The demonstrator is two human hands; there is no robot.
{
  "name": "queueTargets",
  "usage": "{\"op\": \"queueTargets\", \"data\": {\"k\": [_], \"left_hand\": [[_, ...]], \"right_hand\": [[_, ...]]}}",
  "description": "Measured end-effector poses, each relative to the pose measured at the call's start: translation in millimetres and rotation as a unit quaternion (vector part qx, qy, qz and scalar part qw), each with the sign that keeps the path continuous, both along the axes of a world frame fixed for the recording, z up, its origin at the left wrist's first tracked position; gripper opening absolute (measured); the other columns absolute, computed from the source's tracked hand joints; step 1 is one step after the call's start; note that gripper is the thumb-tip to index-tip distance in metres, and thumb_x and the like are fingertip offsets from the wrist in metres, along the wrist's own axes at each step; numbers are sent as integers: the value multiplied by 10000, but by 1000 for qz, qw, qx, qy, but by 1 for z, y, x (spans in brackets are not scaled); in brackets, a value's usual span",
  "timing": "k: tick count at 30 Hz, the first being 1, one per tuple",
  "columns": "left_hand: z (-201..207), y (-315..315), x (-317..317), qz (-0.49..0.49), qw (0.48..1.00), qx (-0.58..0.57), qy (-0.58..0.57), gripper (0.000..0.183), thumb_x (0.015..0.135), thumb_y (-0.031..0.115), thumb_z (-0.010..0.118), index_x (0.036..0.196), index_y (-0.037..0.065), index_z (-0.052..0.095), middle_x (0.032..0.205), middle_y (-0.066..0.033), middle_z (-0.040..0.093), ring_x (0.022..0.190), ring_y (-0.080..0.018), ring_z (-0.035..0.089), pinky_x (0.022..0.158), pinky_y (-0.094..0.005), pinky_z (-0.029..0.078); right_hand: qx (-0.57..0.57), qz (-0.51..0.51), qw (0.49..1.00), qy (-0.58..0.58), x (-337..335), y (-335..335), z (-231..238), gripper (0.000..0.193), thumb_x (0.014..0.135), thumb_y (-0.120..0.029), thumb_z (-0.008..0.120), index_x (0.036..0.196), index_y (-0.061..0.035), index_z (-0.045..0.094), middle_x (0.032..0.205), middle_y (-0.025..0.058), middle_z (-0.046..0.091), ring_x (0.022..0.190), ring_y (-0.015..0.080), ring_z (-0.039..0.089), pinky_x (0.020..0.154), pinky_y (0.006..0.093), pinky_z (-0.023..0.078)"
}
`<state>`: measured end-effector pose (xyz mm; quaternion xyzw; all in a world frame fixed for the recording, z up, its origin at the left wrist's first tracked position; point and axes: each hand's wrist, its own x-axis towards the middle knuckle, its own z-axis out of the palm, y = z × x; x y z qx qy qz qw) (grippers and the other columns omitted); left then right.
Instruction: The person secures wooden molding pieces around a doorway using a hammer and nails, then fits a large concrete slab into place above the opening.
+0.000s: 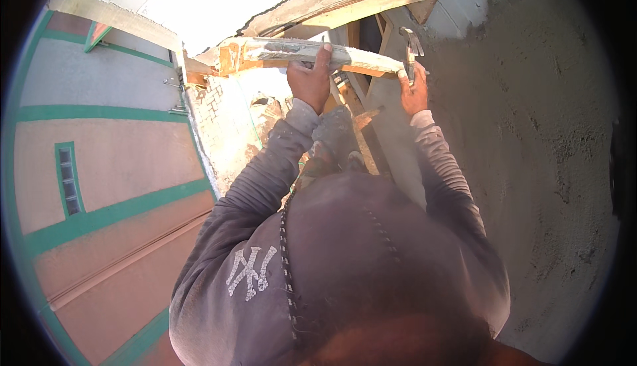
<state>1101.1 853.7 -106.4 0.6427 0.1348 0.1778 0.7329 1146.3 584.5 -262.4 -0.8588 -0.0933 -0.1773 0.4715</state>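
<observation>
One rough grey plastered wall [537,167], right. One long, pale, mortar-smeared wooden beam [285,49], crosswise ahead of the person. One steel-headed claw hammer [412,42], head up, beside the beam's right end. Two hands: left hand [309,84], thumb and fingers clamped on the beam; right hand [415,93], fingers closed round the hammer.

Head cam, wide fisheye, aimed down
It's the left lens of a head-worn pair, looking down over the wearer's sweatshirt [371,253], which is super close and fills the bottom middle. The left hand [310,87] and right hand [415,93] are farther out, up near the top. The pink building [126,144] on the left is way off, edges bowing.
</observation>
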Motion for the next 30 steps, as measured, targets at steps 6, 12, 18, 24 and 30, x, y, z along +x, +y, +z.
{"op": "queueTargets", "data": {"k": [6, 12, 18, 24, 30], "left_hand": [[25, 6, -43, -48, 998, 24, 41, 357, 973, 214, 741, 1006, -133, 668, 917, -175, 745, 780, -183, 734, 677, -302, 625], [19, 0, -126, -94, 979, 123, 131, 306, 976, 223, 737, 965, -82, 713, 859, -146, 754, 781, -150, 723, 681, -295, 600], [-30, 23, -168, -49, 972, 10, 229, 331, 990, 238, 716, 1035, -88, 678, 949, -156, 748, 843, -184, 735, 748, -327, 620], [-121, 64, -181, 83, 961, -97, 246, 338, 982, 242, 723, 1090, -67, 640, 1009, -158, 723, 856, -225, 737, 770, -342, 633], [-164, 94, -209, 236, 916, -224, 233, 445, 997, 289, 686, 1223, -85, 604, 1155, -195, 691, 1004, -312, 738, 847, -382, 621]], "right_hand": [[16, 7, 999, 41, -90, 1, 37, 432, 1020, -341, 653, 1193, 54, 627, 1180, 209, 592, 1112, 379, 593, 991, 428, 463], [37, 10, 968, 248, -193, -22, -10, 415, 955, -248, 716, 1221, 58, 628, 1181, 198, 603, 1093, 362, 604, 976, 413, 476], [-6, 102, 969, 227, -226, -21, -32, 438, 918, -269, 742, 1215, 40, 652, 1213, 219, 620, 1108, 373, 618, 976, 428, 487], [-49, 127, 979, 149, -176, 11, -34, 434, 928, -248, 731, 1260, 21, 657, 1278, 229, 623, 1177, 403, 596, 1041, 441, 462], [-195, 165, 923, 287, -160, -11, -60, 466, 976, -373, 626, 1279, -20, 640, 1303, 237, 611, 1186, 408, 595, 991, 493, 466]]}}
